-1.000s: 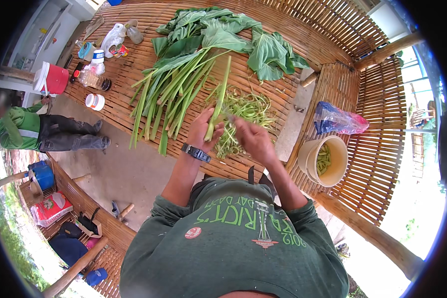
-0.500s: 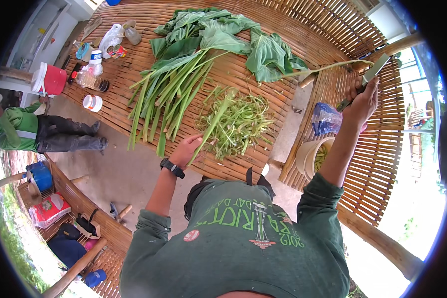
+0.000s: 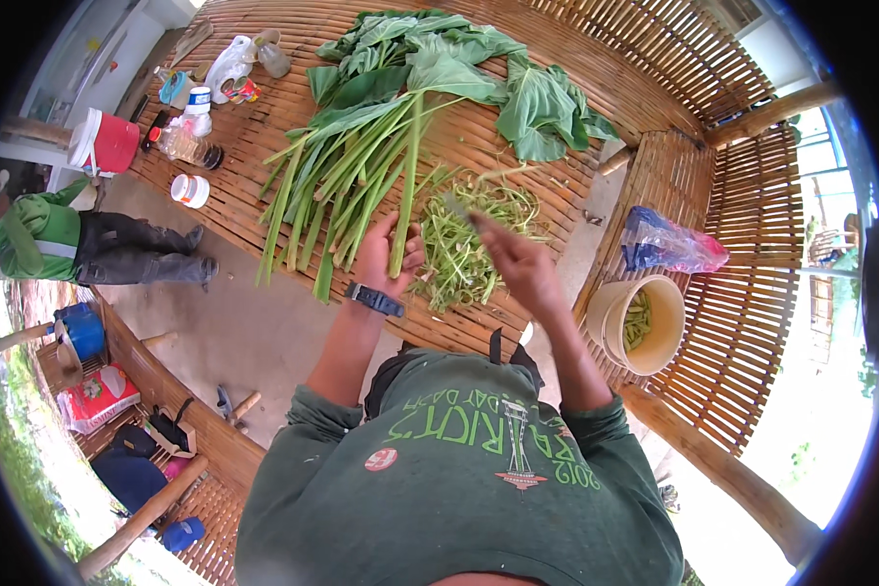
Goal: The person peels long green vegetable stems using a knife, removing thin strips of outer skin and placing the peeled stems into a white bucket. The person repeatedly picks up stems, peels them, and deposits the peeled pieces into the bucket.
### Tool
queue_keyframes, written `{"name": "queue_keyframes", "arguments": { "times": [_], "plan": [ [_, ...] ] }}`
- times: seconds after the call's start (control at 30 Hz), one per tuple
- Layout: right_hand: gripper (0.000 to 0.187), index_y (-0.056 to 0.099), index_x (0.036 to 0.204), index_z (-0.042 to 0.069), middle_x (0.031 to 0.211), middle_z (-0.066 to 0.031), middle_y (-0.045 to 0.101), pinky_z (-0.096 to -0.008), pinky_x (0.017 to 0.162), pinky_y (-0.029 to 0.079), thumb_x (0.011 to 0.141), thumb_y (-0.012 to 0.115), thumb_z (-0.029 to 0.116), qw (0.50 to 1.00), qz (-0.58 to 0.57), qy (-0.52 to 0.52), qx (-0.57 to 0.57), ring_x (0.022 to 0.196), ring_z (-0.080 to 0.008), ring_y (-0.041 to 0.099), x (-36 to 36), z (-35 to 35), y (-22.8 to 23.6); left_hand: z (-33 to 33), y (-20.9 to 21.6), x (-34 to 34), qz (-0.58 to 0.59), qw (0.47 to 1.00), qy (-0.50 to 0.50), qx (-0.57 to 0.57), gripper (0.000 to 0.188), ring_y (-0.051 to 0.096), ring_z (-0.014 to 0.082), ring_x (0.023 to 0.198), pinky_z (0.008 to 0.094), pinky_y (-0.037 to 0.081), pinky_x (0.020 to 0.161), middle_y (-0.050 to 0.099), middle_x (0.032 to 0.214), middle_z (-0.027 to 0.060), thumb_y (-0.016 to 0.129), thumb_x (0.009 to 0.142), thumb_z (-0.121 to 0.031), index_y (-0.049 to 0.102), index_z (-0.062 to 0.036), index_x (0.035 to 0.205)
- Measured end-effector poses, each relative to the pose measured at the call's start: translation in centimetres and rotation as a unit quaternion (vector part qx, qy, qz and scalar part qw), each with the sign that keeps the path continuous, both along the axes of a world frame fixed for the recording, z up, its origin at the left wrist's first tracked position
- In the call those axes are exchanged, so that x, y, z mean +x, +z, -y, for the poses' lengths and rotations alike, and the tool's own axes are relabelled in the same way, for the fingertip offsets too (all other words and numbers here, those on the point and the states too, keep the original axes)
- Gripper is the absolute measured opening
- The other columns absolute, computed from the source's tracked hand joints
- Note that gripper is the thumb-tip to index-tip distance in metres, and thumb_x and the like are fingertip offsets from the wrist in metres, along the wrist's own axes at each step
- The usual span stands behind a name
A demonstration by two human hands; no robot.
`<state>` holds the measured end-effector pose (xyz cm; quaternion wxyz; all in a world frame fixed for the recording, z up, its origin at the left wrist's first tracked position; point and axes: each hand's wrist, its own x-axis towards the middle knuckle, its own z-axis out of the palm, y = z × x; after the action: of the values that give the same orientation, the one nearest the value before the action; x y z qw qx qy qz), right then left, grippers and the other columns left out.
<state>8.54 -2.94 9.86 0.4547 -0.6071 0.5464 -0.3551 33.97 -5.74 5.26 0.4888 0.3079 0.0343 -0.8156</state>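
Observation:
My left hand [image 3: 389,256], with a watch on its wrist, is closed round the lower end of a thick green leaf stalk [image 3: 410,190]. The stalk points away from me, over the edge of a bundle of stalks [image 3: 347,190] whose big green leaves [image 3: 449,66] spread at the far side of the table. In my right hand [image 3: 520,262] is a knife [image 3: 457,207], its blade smeared by motion and pointing toward the stalk, apart from it. Beneath the knife lies a heap of pale green peelings [image 3: 469,269].
A cream bucket [image 3: 666,337] with cut green pieces stands on the bamboo bench at right, beside a blue and pink plastic bag [image 3: 669,239]. Bottles [image 3: 188,146] and a white jar [image 3: 189,191] sit on the table's left. Another person [image 3: 54,234] stands beyond, near a red cooler [image 3: 107,142].
My right hand has swung from the far right back over the peelings with the knife. The long peel strip trailing at the knife is gone from there. My left hand has turned the stalk more upright.

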Motion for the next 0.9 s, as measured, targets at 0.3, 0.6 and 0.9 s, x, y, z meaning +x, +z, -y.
{"name": "queue_keyframes", "arguments": {
  "times": [0.3,0.6,0.9],
  "plan": [
    [0.052,0.053,0.152,0.011,0.101,-0.0168,0.073,-0.047,0.062,0.056,0.104,0.065,0.029,0.972,-0.091,0.092,-0.198,0.075,-0.0378,0.071,4.9,-4.0,3.6,2.0,0.3,-2.6,0.002,0.997,-0.072,0.022,0.042,0.048,0.018,0.059,0.0303,0.044,0.054,0.051,0.067,0.0047,0.05,0.108,-0.042,0.056,-0.0047,0.091],
    [0.048,0.057,0.149,0.011,0.1,-0.0156,0.073,-0.0458,0.063,0.056,0.105,0.064,0.029,0.97,-0.103,0.104,-0.194,0.074,-0.038,0.07,5.0,-4.1,3.3,1.3,1.0,-3.9,0.051,0.998,0.015,0.04,0.037,0.049,0.0193,0.06,0.0313,0.045,0.055,0.05,0.068,0.0048,0.05,0.109,-0.036,0.054,-0.006,0.088],
    [0.036,0.076,0.123,0.006,0.076,0.0011,0.064,-0.0262,0.058,0.045,0.111,0.06,0.035,0.975,0.166,-0.025,0.144,0.064,-0.0064,0.053,1.5,-0.8,2.2,-0.4,2.2,-3.4,0.002,0.999,-0.022,-0.032,0.019,0.049,0.0141,0.063,0.0273,0.041,0.051,0.054,0.084,0.0051,0.049,0.111,-0.022,0.052,-0.0097,0.125]
  ]
}}
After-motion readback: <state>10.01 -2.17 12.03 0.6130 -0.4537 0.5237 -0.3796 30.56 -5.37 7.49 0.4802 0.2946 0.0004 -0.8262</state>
